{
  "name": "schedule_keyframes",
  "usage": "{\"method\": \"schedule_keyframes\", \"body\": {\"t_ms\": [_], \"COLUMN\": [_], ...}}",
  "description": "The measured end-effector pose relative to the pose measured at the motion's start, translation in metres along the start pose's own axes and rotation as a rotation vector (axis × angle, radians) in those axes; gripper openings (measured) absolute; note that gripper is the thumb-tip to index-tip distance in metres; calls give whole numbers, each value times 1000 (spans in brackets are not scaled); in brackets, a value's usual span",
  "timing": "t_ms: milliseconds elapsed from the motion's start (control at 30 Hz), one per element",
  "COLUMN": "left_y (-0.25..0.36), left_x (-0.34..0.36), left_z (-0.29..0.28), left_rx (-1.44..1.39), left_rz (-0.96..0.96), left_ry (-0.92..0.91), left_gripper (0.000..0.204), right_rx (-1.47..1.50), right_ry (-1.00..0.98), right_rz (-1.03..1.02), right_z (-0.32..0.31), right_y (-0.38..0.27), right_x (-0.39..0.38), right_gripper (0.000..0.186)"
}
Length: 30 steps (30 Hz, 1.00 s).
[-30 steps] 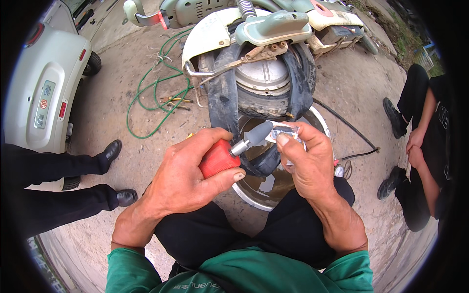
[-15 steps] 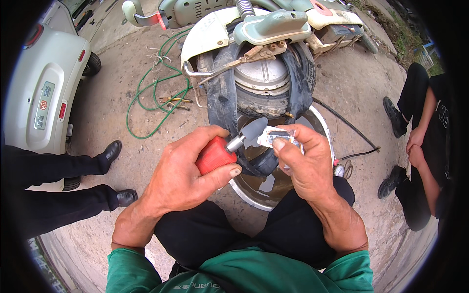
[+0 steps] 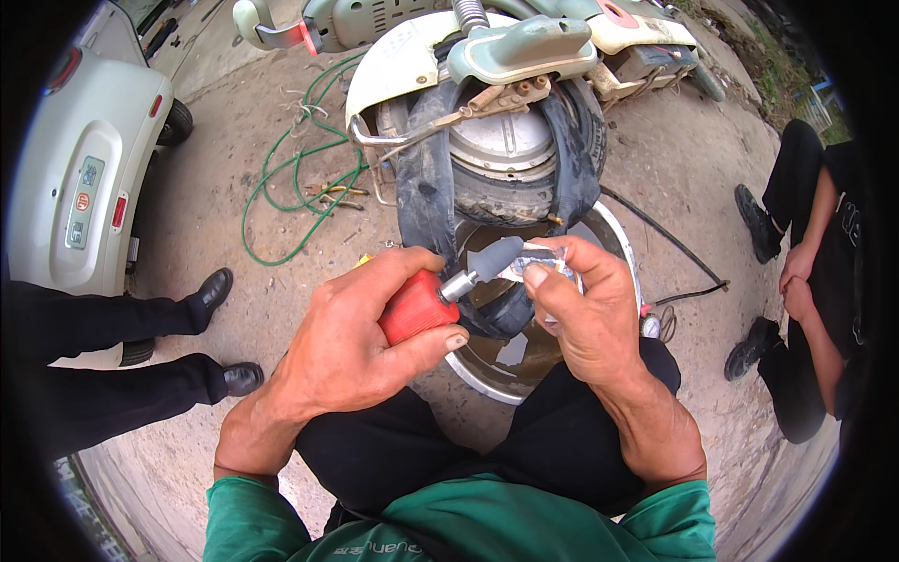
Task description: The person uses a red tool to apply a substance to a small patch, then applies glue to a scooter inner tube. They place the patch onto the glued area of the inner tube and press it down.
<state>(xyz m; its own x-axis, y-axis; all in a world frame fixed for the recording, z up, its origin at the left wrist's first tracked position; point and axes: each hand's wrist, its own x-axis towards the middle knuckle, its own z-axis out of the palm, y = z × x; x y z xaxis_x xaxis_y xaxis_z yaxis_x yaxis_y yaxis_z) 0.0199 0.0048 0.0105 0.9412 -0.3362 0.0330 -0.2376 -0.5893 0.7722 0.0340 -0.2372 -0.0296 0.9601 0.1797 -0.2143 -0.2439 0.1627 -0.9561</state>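
While a black inner tube (image 3: 426, 187) is hanging in front of the wheel (image 3: 501, 145) and dipping into a round basin (image 3: 480, 385) of murky water (image 3: 494, 347), handwork is proceeding above it. The left hand (image 3: 351, 332) is wrapping its fingers around a red-bodied tool (image 3: 409, 307), its thumb lying along the near side; the tool's grey conical tip (image 3: 496, 257) is pointing toward the right hand (image 3: 595, 304). That hand is pinching a small packet (image 3: 543, 255) between thumb and forefinger; its other fingers are curling underneath, and I cannot tell how firmly. From where I am standing, the tip is overlapping the packet's left edge, but contact cannot be confirmed.

In my judgement, tool and packet are being readied for work on the tube, which neither hand is gripping. The next move is probably calling for a steady pinch on the packet and a controlled tool tip, to avoid tearing it.

Compared with half a second ago, the tip is sitting closer over the packet, covering a corner that was then exposed. Both grips are remaining the same; tube, wheel and basin are showing no appreciable change.
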Motion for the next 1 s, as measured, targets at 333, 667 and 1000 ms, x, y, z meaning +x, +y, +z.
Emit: {"method": "schedule_keyframes", "body": {"t_ms": [333,667,1000], "left_y": [-1,-2,-9], "left_x": [1,1,1], "left_z": [-1,-2,1], "left_rx": [-13,-28,-74], "left_rz": [-2,-13,-31], "left_ry": [-3,16,58], "left_gripper": [56,56,56], "right_rx": [122,195,196], "right_ry": [-43,-85,-81], "right_rz": [20,74,87], "right_z": [-5,-7,-5], "right_y": [3,3,3], "right_x": [1,1,1], "right_gripper": [20,21,22]}}
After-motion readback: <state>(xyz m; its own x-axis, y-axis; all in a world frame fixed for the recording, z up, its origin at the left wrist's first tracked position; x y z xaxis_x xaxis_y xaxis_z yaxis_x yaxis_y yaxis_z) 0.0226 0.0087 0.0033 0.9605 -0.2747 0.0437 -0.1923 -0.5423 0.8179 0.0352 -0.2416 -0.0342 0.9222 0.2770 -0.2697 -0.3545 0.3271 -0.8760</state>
